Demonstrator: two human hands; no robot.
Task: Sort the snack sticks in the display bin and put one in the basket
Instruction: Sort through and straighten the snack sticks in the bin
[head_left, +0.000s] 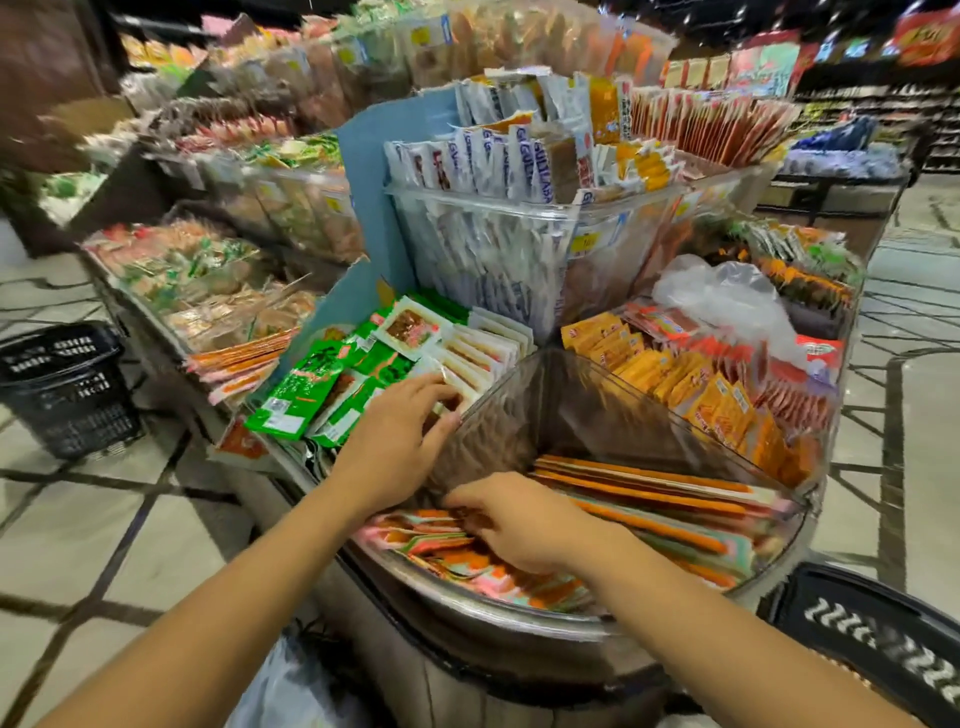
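1. Basket (878, 644): black, at 4 o'clock, nearest the person, just beside the bin (493, 621). No stick can be seen in the part in view.

2. Right grip (519, 522): at 6 o'clock over the bin's front compartment, palm down. Its fingers (460, 501) are bent into the loose heap at the left end, with the tips down among the packets. Whether they pinch one or only rake the heap, I cannot tell; the hand is blurred.

3. Sticks (649, 501): long flat sachets in orange and pastel. Those from 3 to 4 o'clock of the right grip lie in parallel, while those under it are tumbled and crossed.
   - Handling, as judged: very light, thin and limp along their length, with glossy film that will slide on its neighbours.
   - A stick lifted by one end would likely droop and drag others along.
   - Best hold: thumb and forefinger across the width near mid-length, on the flat faces. The filling may snap if bent.

4. Left grip (395, 441): at 11 o'clock of the right one, beside the clear divider (519, 415). It is loosely spread, with fingertips resting on the white packs (483, 358) in the next compartment and closing on nothing I can make out.

5. Green packs (306, 387): at 10 o'clock of the left grip, not part of the job.

6. A second basket (67, 389) stands on the floor at 9 o'clock, well apart.
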